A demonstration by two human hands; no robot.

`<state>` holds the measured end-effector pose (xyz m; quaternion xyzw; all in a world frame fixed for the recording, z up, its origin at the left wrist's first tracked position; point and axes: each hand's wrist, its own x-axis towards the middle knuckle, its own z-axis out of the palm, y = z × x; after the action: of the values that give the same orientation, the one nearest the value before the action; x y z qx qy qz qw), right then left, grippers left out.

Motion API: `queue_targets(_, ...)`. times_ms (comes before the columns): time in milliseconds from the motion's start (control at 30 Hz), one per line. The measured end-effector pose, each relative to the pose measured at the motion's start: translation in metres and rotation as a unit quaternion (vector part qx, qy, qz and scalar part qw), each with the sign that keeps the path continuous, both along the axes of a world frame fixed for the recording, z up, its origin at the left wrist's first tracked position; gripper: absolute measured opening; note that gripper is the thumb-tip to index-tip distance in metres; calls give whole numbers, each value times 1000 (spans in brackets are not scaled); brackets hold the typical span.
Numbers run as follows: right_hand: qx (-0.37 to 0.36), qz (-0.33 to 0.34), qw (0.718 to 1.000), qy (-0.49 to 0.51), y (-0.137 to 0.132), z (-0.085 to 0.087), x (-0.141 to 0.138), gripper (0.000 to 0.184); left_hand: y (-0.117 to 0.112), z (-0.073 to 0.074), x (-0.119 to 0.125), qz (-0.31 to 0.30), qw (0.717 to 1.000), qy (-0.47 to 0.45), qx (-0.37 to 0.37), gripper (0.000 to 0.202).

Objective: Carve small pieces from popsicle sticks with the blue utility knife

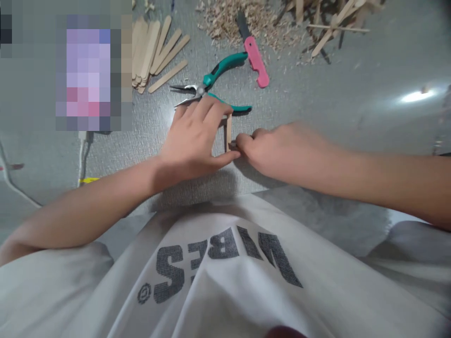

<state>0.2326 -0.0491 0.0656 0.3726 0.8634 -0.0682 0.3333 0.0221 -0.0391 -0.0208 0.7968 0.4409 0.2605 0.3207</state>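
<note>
A short wooden craft stick [229, 129] is held by its two ends between the forefinger and thumb of my left hand [193, 134]. My right hand [269, 145] is closed beside the stick's near end, its fingertips close to my left thumb. A small dark tip shows at those fingertips, but what it belongs to is hidden. Just beyond my left hand lie open needle-nose pliers [225, 68] with teal handles; my left fingers overlap the lower part of them. A pink-handled folding knife or saw [256, 61] with a dark blade rests past the pliers.
Several craft sticks [151, 47] lie in a pile at the back left. Wood shavings [225, 23] are heaped at the back, with broken sticks [333, 30] to their right. A white cable [81, 155] runs from a blurred-out device [88, 75] on the left of the grey table [369, 108].
</note>
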Motion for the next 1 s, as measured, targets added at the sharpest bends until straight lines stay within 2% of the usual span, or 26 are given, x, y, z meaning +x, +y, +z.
queue_targets(133,25,-17,999,21,-3,10,5,37,-12,3,0,48,981,-147,-119,73)
queue_targets(233,43,-41,995,76,0,15,2,40,-11,3,2,45,943,-243,-222,58)
queue_targets(300,53,-58,991,111,4,17,0,41,-7,3,3,60,932,-272,-232,48)
queue_targets(400,67,-77,985,139,11,21,-6,42,1,7,1,129,923,-294,-211,37)
queue_targets(467,81,-96,977,170,17,24,-9,39,3,13,0,162,909,-312,-226,38)
queue_targets(533,70,-126,957,251,23,21,-11,35,2,17,0,167,893,-332,-254,44)
queue_targets(600,5,-171,909,381,27,8,-14,32,-1,17,0,156,880,-350,-280,47)
queue_targets(633,-36,-213,863,457,28,-1,-15,33,-3,15,1,149,877,-352,-291,47)
queue_targets(700,-130,-281,747,588,29,-24,-18,36,-3,9,0,143,882,-341,-291,46)
queue_targets(767,-250,-335,638,646,28,-45,-21,41,2,2,-2,151,902,-317,-253,42)
queue_targets(800,-281,-362,582,672,28,-54,-22,44,5,-1,-3,159,912,-304,-227,40)
queue_targets(833,-316,-377,546,678,29,-61,-22,44,9,-2,-5,166,919,-295,-204,39)
queue_targets(900,-357,-377,503,691,31,-70,-20,47,15,-4,-8,173,923,-291,-181,40)
queue_targets(967,-359,-357,494,707,32,-74,-16,48,18,-3,-9,171,922,-292,-187,40)
queue_targets(1000,-347,-343,501,714,31,-75,-13,48,17,-2,-10,169,922,-290,-193,41)
